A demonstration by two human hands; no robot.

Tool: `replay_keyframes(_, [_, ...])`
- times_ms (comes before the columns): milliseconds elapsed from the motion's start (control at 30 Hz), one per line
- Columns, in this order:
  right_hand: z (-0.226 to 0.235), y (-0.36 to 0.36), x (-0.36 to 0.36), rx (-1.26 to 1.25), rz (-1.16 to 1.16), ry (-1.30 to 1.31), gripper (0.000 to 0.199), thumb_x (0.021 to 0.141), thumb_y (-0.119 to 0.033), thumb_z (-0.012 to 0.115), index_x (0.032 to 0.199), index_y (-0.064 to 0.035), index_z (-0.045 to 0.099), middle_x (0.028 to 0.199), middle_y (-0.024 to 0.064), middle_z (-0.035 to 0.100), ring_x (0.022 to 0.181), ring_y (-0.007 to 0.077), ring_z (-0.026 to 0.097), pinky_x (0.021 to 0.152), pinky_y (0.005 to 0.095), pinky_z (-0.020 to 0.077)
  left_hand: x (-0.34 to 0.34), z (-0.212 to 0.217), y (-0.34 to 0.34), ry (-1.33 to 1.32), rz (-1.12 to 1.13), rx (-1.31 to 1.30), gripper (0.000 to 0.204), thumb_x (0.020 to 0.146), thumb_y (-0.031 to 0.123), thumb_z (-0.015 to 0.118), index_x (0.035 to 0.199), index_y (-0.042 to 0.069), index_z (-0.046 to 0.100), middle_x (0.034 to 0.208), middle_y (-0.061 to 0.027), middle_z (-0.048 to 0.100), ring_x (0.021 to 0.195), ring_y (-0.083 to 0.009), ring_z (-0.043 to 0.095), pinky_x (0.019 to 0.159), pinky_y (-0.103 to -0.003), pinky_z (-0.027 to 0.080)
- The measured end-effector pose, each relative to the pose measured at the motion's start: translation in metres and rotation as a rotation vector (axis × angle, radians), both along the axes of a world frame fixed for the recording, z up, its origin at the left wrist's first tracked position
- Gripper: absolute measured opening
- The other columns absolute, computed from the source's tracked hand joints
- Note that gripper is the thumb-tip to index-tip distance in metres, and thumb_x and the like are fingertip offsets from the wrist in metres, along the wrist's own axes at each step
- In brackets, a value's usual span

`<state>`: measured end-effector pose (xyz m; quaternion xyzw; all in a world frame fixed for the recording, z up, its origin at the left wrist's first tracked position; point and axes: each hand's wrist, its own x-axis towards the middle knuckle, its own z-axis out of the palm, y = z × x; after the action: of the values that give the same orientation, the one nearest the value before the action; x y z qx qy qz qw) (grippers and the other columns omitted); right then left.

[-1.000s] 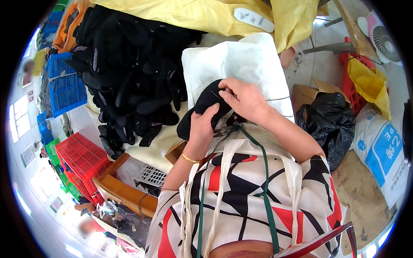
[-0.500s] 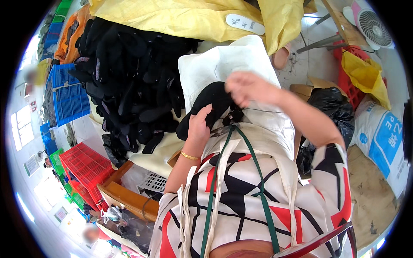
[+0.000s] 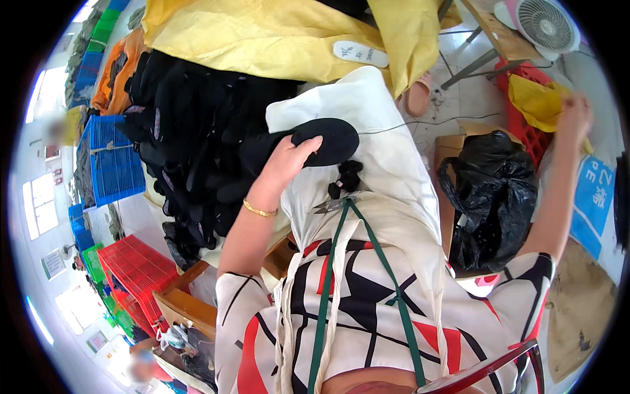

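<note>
My left hand [image 3: 292, 157] is closed round a black cloth slipper [image 3: 335, 140], its rounded end toward the right, held above the white cloth [image 3: 400, 177] on my lap. From the slipper a thin dark thread [image 3: 459, 119] stretches rightward in line with my right hand [image 3: 575, 118]. That hand is far out to the right, fingers pinched together and slightly blurred; the thread's far end cannot be made out. Below the slipper lie a small black bundle [image 3: 348, 176] and metal snips [image 3: 331, 205], near the green apron strap [image 3: 335, 253].
A heap of black slippers [image 3: 197, 131] lies at my left, below yellow sheeting [image 3: 262, 39] with a white sole [image 3: 360, 53]. Black plastic bags [image 3: 492, 190] fill a carton at right. Blue [image 3: 115, 161] and red crates [image 3: 138, 266] stand left; a fan [image 3: 546, 26] is far right.
My right hand has swung from beside the slipper far out to the right, and the thread now stretches that way. My left hand has lifted and turned the slipper.
</note>
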<state>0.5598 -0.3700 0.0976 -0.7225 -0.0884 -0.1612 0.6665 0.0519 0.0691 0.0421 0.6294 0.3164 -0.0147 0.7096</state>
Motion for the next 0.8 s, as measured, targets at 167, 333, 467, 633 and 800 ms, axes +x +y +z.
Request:
replay_keyframes(167, [-0.041, 0.137, -0.214, -0.210, 0.735, 0.438, 0.023, 0.093, -0.006, 0.056, 0.115, -0.0058, 0.064, 0.098, 0.0010, 0.062, 0.081, 0.0118, 0.059, 0.078, 0.0274, 0.0502, 0.045, 0.023, -0.005, 0.101, -0.530, 0.317, 0.032, 0.085, 0.026, 0.064, 0.087, -0.006, 0.066, 0.071, -0.0100, 0.066, 0.065, -0.0189, 0.059, 0.066, -0.034, 0.048])
replay_keyframes(333, [-0.087, 0.180, -0.327, -0.407, 1.205, 0.480, 0.037, 0.091, -0.024, 0.069, 0.119, 0.0002, 0.063, 0.085, 0.0058, 0.061, 0.076, 0.0118, 0.055, 0.072, 0.0287, 0.0485, 0.053, 0.011, -0.015, 0.254, -0.818, 0.588, 0.032, 0.084, 0.028, 0.062, 0.089, -0.003, 0.065, 0.070, -0.0207, 0.059, 0.065, -0.0339, 0.056, 0.064, -0.041, 0.046])
replay_keyframes(467, [-0.083, 0.190, -0.356, -0.689, 1.358, 0.231, 0.026, 0.087, -0.023, 0.072, 0.096, 0.0013, 0.066, 0.082, 0.0132, 0.062, 0.070, 0.0223, 0.057, 0.069, 0.0326, 0.0485, 0.042, 0.007, -0.008, 0.135, -0.758, 0.614, 0.027, 0.087, 0.024, 0.064, 0.086, -0.003, 0.062, 0.065, -0.0164, 0.055, 0.060, -0.0276, 0.053, 0.062, -0.038, 0.045])
replay_keyframes(633, [-0.075, 0.194, -0.362, -0.535, 1.168, 0.405, 0.024, 0.087, -0.020, 0.073, 0.082, 0.0017, 0.064, 0.071, 0.0130, 0.060, 0.062, 0.0217, 0.055, 0.062, 0.0338, 0.0467, 0.017, -0.003, -0.024, -0.230, -0.494, 1.127, 0.023, 0.092, 0.028, 0.064, 0.092, 0.004, 0.065, 0.082, -0.0130, 0.063, 0.074, -0.0347, 0.060, 0.068, -0.038, 0.050])
replay_keyframes(800, [-0.086, 0.199, -0.368, -0.467, 1.019, 0.434, 0.021, 0.087, -0.017, 0.072, 0.082, 0.0016, 0.064, 0.069, 0.0114, 0.060, 0.059, 0.0184, 0.053, 0.058, 0.0321, 0.0457, -0.012, -0.004, -0.065, -0.024, -0.003, 0.726, 0.033, 0.095, 0.037, 0.063, 0.085, 0.005, 0.061, 0.068, -0.0074, 0.060, 0.055, -0.0215, 0.057, 0.051, -0.031, 0.044])
